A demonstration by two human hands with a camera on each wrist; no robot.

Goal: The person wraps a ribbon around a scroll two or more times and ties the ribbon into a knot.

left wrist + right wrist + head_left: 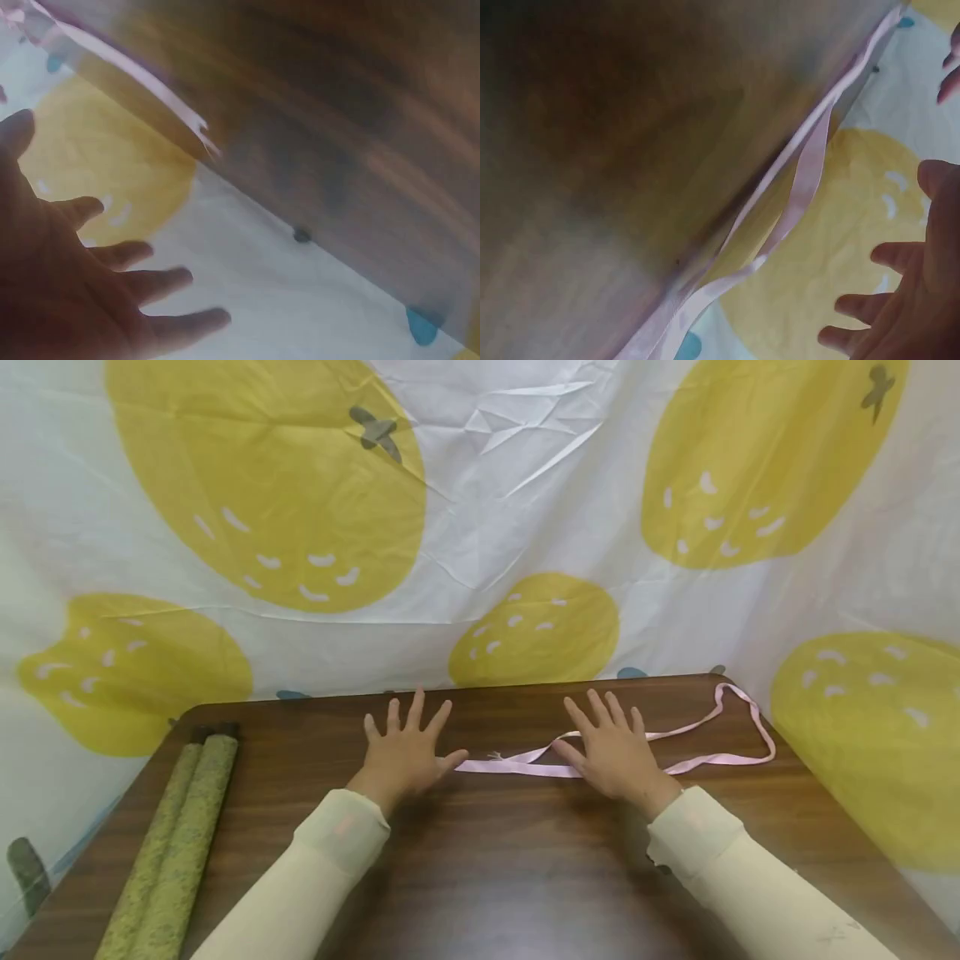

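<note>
A pink ribbon (547,770) lies across the far part of the brown table, its frayed end near the middle and a loose loop spreading to the right corner. My left hand (405,753) is held with fingers spread, its thumb overlapping the ribbon's left end in the head view. The right hand (615,752), also with fingers splayed, overlaps the ribbon's middle. In the left wrist view the left palm (52,285) is apart from the ribbon (142,75). The right wrist view has the right hand (915,277) beside the ribbon (802,172), with nothing in its fingers.
Two rolls of green patterned material (183,827) with dark ends lie along the left side of the wooden table (510,868). A white cloth (495,527) printed with yellow lemons hangs behind the table and on both sides.
</note>
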